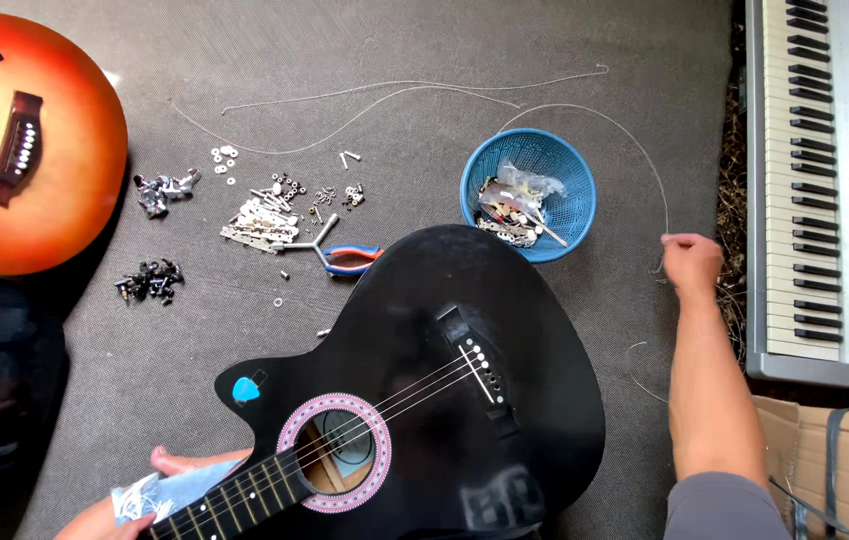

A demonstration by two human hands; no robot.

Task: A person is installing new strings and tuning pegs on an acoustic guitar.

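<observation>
This looks like a small instrument repair workshop set up on a grey carpet floor [424, 60]. A black guitar [464, 400] lies face up beside the right hand [692, 262], with a blue basket [574, 190] of small parts just to that hand's left and, further left, pliers [344, 255], heaps of screws and tuning pegs [264, 215] and an orange guitar [34, 140]. Loose guitar strings [394, 90] trail across the carpet above the hand, and an electric keyboard [824, 180] sits close on its right.

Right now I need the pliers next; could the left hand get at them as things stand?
Probably not at once: the left hand lies under the black guitar's neck, with a pale packet. The pliers lie uncovered on the mat beyond the guitar's shoulder.
</observation>
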